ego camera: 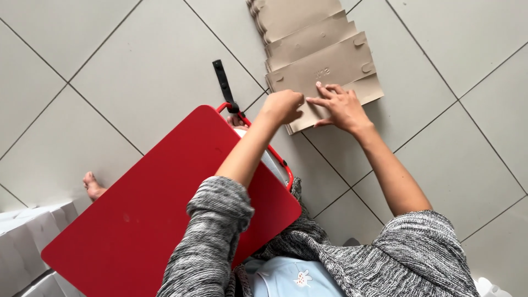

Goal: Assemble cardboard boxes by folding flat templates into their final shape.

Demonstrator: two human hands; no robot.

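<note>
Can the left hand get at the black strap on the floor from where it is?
Probably yes. The left hand rests closed on the cardboard pieces, and bare tile lies between it and the black strap; only the red board edge sits near.

The left hand hides its fingers, and the top edge cuts off the cardboard stack.

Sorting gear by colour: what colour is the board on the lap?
Red, plain; seen in the head view.

Cardboard stack on floor, ahead-right of tray.
</note>
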